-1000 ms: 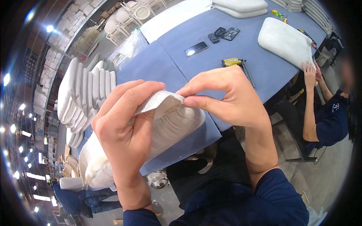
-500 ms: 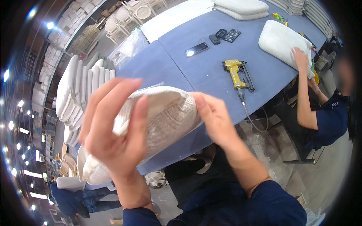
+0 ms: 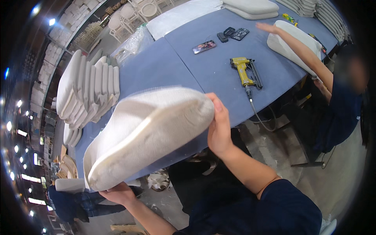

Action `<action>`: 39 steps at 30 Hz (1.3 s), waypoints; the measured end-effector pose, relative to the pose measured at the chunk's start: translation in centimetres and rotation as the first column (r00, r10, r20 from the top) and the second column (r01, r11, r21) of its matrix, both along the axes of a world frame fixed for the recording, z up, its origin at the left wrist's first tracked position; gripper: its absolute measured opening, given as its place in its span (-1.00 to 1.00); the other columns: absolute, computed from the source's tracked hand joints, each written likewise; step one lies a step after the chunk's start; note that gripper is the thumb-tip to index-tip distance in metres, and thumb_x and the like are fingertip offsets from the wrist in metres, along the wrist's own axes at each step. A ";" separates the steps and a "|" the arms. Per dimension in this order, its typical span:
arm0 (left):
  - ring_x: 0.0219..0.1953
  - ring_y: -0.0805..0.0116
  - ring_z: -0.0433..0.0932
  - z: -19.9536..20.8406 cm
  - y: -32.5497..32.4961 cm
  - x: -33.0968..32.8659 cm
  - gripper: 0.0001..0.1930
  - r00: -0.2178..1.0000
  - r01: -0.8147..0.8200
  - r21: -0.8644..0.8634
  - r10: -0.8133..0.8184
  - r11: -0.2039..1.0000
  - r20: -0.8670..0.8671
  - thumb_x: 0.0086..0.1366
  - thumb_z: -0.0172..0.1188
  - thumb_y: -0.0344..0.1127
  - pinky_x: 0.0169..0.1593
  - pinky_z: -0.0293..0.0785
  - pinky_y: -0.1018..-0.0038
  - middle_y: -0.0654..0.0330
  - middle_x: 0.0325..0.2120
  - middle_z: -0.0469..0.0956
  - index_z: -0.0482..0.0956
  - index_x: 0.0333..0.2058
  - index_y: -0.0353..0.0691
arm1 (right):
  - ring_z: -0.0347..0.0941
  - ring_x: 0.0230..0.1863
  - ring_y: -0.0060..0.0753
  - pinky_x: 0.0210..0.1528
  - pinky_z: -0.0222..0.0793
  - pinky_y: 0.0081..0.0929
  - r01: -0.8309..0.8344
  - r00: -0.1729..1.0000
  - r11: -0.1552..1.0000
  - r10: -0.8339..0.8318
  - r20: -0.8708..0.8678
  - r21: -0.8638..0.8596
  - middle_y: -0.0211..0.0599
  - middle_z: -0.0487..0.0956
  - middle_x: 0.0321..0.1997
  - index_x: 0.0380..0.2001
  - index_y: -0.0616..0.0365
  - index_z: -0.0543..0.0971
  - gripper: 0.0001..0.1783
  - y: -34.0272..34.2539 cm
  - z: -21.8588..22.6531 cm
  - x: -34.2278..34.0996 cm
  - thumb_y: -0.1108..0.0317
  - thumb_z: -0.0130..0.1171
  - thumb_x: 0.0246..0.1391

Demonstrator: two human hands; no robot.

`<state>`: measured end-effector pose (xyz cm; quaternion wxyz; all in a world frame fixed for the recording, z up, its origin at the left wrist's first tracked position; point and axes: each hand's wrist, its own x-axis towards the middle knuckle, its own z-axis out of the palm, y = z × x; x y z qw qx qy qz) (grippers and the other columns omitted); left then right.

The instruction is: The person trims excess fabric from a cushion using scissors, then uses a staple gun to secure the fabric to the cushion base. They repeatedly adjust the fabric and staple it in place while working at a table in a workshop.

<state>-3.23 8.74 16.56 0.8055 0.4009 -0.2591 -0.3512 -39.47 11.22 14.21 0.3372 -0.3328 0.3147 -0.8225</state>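
Long rounded seat cushion (image 3: 149, 133) in white mesh-like fabric, pale foam edge showing, gripped by right hand (image 3: 219, 127) at one end, left hand (image 3: 117, 192) closed under other.

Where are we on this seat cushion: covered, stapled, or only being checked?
The white fabric cover already wraps the seat cushion, smooth along its edge. In hand: the left hand holds its lower end and the right hand its upper end, tilted above the blue table. The yellow staple gun lies untouched on the table, so any stapling cannot be confirmed; the underside is hidden. A stack of cushions stands at the left.
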 end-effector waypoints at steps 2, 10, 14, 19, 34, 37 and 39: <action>0.42 -0.10 0.47 0.8 -0.5 0.3 -0.29 0.999 -0.035 -0.049 0.033 0.998 -0.039 0.58 -0.13 0.21 0.45 0.41 -0.11 -0.04 0.41 0.46 0.44 0.45 -0.18 | 0.47 0.06 -0.40 0.21 0.33 -0.41 0.117 0.993 0.993 -0.118 -0.011 -0.030 -0.22 0.56 -0.04 -0.02 0.27 0.55 -0.36 1.7 -1.5 1.6 -0.15 -0.22 0.59; 0.23 -0.02 0.59 15.5 0.5 -6.3 -0.36 0.580 0.032 -0.489 0.383 0.871 0.719 0.42 0.10 0.28 0.36 0.48 -0.10 0.02 0.18 0.57 0.60 0.17 -0.15 | 0.47 0.37 0.05 0.47 0.30 -0.02 0.093 0.968 0.966 -0.145 -0.205 -0.242 0.12 0.49 0.37 0.32 0.25 0.46 -0.45 8.9 -12.3 6.3 0.06 0.10 0.51; 0.16 -0.01 0.60 23.6 -1.3 -9.0 -0.46 -0.147 0.424 -0.228 0.316 0.876 0.937 0.38 0.20 0.20 0.34 0.48 -0.08 0.03 0.08 0.58 0.63 0.05 -0.16 | 0.58 0.25 0.05 0.33 0.46 -0.03 -0.177 0.463 0.938 0.348 -0.815 0.299 -0.11 0.55 0.39 0.46 -0.04 0.48 -0.42 11.8 -15.6 2.9 0.28 0.23 0.41; 0.08 0.01 0.62 21.8 -7.3 -17.8 -0.57 -0.639 0.661 0.368 0.233 0.654 0.733 0.32 0.32 0.09 0.32 0.48 -0.05 0.04 -0.04 0.60 0.66 -0.10 -0.17 | 0.71 -0.03 -0.02 0.03 0.61 -0.09 -0.066 0.534 0.903 0.391 -0.750 0.424 -0.25 0.73 0.09 0.10 0.07 0.69 -0.71 10.2 -16.0 1.7 0.30 0.27 0.36; 0.49 -0.14 0.33 -14.2 -0.9 -8.1 -0.29 -0.382 0.208 0.363 -0.266 0.908 0.885 0.18 0.55 -0.10 0.51 0.15 -0.13 0.00 0.45 0.44 0.61 0.32 -0.05 | 0.71 -0.31 -0.26 -0.22 0.60 -0.34 0.211 0.718 0.811 0.251 -0.649 0.546 -0.17 0.77 -0.26 -0.21 0.22 0.77 -0.89 9.3 -17.4 -4.8 0.50 0.33 0.23; 0.56 -0.13 0.23 -15.2 1.4 -2.4 -0.16 -0.381 -0.012 0.304 -0.285 0.953 0.880 0.14 0.58 -0.03 0.54 0.04 -0.21 -0.02 0.55 0.31 0.54 0.41 -0.03 | 0.71 -0.15 -0.20 -0.05 0.58 -0.33 0.360 0.648 0.825 0.114 -0.753 0.435 -0.14 0.75 -0.16 -0.17 0.25 0.74 -0.88 7.1 -17.0 -4.5 0.48 0.32 0.26; 0.57 -0.15 0.19 -15.9 2.0 1.1 -0.11 -0.330 -0.196 0.223 -0.279 0.955 0.902 0.19 0.56 -0.07 0.55 0.04 -0.12 -0.09 0.57 0.25 0.43 0.48 -0.10 | 0.67 0.05 -0.19 0.15 0.53 -0.28 0.419 0.644 0.806 0.061 -0.762 0.419 -0.11 0.72 0.02 0.02 0.27 0.70 -0.74 4.9 -15.9 -4.9 0.44 0.31 0.31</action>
